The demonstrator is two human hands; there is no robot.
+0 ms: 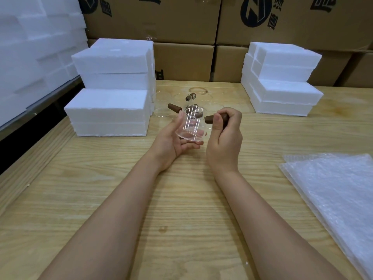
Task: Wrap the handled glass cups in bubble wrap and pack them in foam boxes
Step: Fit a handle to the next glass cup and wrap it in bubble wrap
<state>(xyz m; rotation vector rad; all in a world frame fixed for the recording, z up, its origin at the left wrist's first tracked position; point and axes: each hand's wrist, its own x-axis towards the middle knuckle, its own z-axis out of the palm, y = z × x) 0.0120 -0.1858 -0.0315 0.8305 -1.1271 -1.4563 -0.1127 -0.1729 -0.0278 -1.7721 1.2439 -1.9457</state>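
A pale wooden table [181, 199] stands before a wall of stacked brown cardboard boxes [181, 61] printed with black logos, evenly lit.

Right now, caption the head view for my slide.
Left hand and right hand hold a glass cup over the table.
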